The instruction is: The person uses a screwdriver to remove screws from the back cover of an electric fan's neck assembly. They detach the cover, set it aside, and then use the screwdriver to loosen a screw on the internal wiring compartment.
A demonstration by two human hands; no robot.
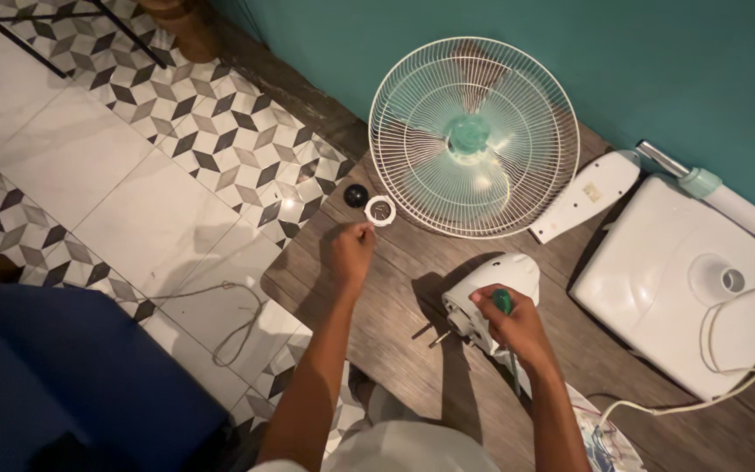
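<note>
My left hand (351, 252) hovers over the wood-look floor with its fingertips pinched together, just below a small white ring nut (380, 211) and a black round cap (356, 196). Whether something tiny is pinched in the fingers I cannot tell. My right hand (509, 323) grips a green-handled screwdriver (503, 302), its shaft pointing down past the wrist, right against the white fan motor housing (491, 284). The housing lies on its side with two metal prongs (430, 334) sticking out to the left.
A white wire fan guard with pale green blades (474, 135) leans against the teal wall. A white rear cover (587, 194), the white fan base (666, 280) with pole (727, 199) and cord (744, 350) lie right. Patterned tiles and a loose wire (238, 315) are left.
</note>
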